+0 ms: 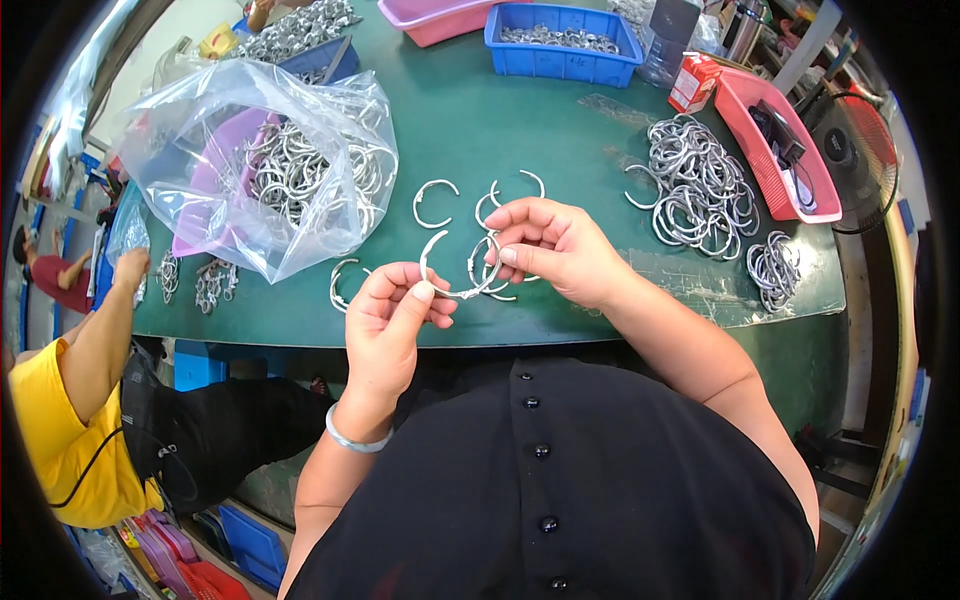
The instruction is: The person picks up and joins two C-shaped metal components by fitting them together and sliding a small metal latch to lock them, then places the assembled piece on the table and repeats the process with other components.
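My left hand (pixel 385 325) pinches a silver open metal ring (pixel 428 262) between thumb and fingertips. My right hand (pixel 560 250) grips a curved silver part on the right, and the two curves seem to meet at a small joint between my hands. Whether they form one hinged ring or two rings, I cannot tell. Several similar loose rings lie around my hands, among them an open ring (pixel 416 208) beyond my left hand. Another ring (pixel 336 291) sits beside that hand, and others are partly hidden behind my right fingers.
A clear plastic bag (pixel 345 235) over a pink tub of rings stands at left. Right are a heap of rings (pixel 690 190), a smaller pile (pixel 773 272) and a red basket (pixel 735 100). A blue bin (pixel 560 65) stands at the back. A person in a yellow shirt (pixel 70 430) sits at left.
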Tool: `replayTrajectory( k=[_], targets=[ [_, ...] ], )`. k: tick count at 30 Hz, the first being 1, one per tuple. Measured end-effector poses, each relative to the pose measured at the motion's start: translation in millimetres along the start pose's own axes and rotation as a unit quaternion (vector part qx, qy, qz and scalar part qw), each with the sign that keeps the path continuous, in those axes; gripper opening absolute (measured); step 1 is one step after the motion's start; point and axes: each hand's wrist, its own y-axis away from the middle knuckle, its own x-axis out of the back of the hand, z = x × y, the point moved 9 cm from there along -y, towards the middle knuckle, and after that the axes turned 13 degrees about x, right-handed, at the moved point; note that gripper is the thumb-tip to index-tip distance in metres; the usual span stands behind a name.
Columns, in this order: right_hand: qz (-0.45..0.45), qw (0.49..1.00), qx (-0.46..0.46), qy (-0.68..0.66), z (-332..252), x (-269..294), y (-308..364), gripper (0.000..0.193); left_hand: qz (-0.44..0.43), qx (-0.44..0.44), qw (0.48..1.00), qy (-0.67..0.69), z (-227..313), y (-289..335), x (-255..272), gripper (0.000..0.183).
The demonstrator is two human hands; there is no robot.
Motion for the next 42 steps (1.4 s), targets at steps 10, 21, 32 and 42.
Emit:
replayTrajectory(
  k=[10,21,32,42],
  targets=[
    [-0.025,0.938,0.269,0.218,-40.5,-10.1,12.8,0.029,-0.032,-0.321,0.902,-0.288,39.3,36.3,-20.9,0.015],
    [-0.060,0.789,0.435,0.429,-88.4,-42.1,30.3,0.035,0.049,-0.329,0.910,-0.249,45.3,35.2,-7.4,0.016],
    [-0.099,0.802,0.440,0.392,-99.7,-71.0,27.0,0.034,-0.037,-0.021,0.999,0.004,-12.3,-1.8,3.3,0.015],
    [-0.084,0.896,0.314,0.304,-86.5,-63.1,17.3,0.028,-0.076,0.055,0.994,0.062,-24.6,-2.9,-2.8,0.016]
  ],
)
